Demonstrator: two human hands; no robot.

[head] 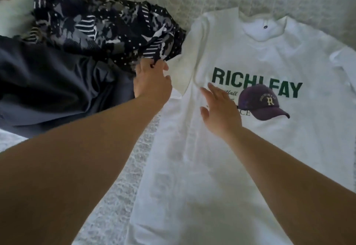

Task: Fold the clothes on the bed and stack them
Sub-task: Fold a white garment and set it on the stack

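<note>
A white T-shirt (240, 158) with green lettering and a purple cap print lies flat, front up, on the bed, its left sleeve folded inward. My right hand (219, 108) rests on its chest with fingers straight, just left of the print. My left hand (152, 82) pinches the lower edge of a crumpled black, grey and white patterned garment (100, 27) at the upper left. A dark navy garment (54, 82) lies bunched under and in front of the patterned one.
The white textured bedspread (119, 187) shows between the clothes and behind the T-shirt's collar. A pale green cloth (15, 9) lies at the far left top.
</note>
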